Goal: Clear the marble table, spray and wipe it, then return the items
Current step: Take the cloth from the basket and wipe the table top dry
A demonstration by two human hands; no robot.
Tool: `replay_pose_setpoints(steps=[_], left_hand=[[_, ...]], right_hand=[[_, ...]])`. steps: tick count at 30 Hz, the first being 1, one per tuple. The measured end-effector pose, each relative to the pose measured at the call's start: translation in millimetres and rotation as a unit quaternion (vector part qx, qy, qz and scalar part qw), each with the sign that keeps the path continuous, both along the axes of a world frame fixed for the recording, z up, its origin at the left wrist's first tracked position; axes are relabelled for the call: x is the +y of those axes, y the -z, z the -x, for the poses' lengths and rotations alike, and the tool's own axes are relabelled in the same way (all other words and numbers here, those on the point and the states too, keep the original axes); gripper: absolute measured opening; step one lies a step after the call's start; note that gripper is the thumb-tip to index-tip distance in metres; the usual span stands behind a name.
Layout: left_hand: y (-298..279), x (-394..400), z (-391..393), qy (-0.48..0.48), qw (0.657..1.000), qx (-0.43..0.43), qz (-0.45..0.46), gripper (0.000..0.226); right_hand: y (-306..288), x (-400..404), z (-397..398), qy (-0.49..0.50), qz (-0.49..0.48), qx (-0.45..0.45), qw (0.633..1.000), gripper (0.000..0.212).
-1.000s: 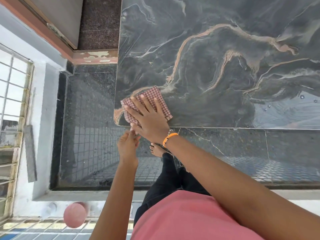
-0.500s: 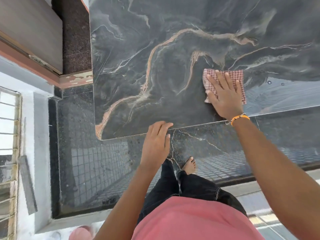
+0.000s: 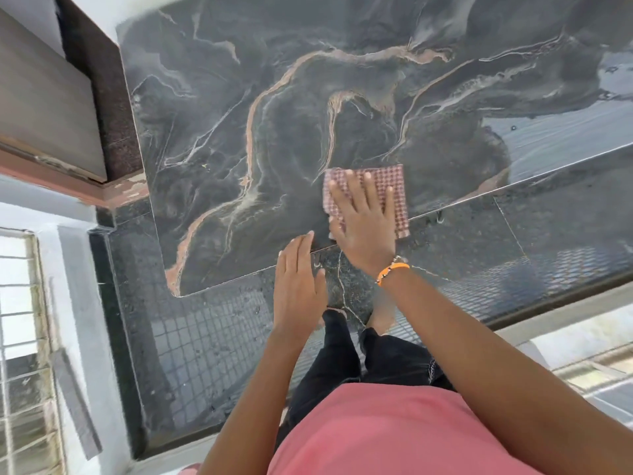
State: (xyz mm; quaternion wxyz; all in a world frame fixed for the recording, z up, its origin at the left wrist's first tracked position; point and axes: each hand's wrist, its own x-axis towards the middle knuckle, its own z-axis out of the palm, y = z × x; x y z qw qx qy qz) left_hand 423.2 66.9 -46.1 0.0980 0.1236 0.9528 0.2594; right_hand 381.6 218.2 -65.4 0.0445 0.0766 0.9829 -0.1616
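Note:
The dark marble table (image 3: 274, 114) with tan and white veins fills the upper part of the head view. A red-and-white checked cloth (image 3: 399, 186) lies flat at the table's near edge, its lower end hanging slightly over. My right hand (image 3: 364, 221), an orange band on its wrist, presses flat on the cloth with fingers spread. My left hand (image 3: 298, 282) is open, held just off the near edge, fingertips touching the rim beside the right hand. The table's right part (image 3: 565, 138) looks wet and shiny.
Dark speckled floor (image 3: 212, 337) lies below the table edge, with my feet and black trousers under my hands. A wooden door and its frame (image 3: 44, 108) stand at upper left. White window grilles (image 3: 24, 337) line the left side.
My right hand slid the cloth from the table's near-left corner out to the right, then back left toward the near edge. My left hand stayed at the rim, open.

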Motion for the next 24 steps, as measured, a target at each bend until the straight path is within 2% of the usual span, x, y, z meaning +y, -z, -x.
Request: replay_pose_setpoints(steps=[4, 7, 15, 20, 24], left_hand=[[-3.7, 11.8, -8.6, -0.062, 0.998, 0.006, 0.007, 0.075], [-4.7, 25.5, -8.8, -0.035, 0.999, 0.007, 0.027, 0.077], [-5.5, 98.9, 28.5, 0.170, 0.979, 0.039, 0.107, 0.071], [-6.4, 139.4, 54.2, 0.211, 0.966, 0.025, 0.144, 0.075], [-8.8, 148.9, 61.5, 0.181, 0.975, 0.007, 0.130, 0.071]], right_hand=[[1.7, -9.6, -5.4, -0.195, 0.020, 0.010, 0.981, 0.057], [5.3, 39.6, -18.9, -0.261, -0.011, 0.025, 0.965, 0.054], [2.0, 206.3, -33.5, -0.046, 0.010, -0.002, 0.999, 0.054], [1.9, 274.7, -28.8, 0.120, 0.016, 0.006, 0.993, 0.056], [3.1, 303.3, -35.4, 0.258, 0.059, 0.015, 0.964, 0.056]])
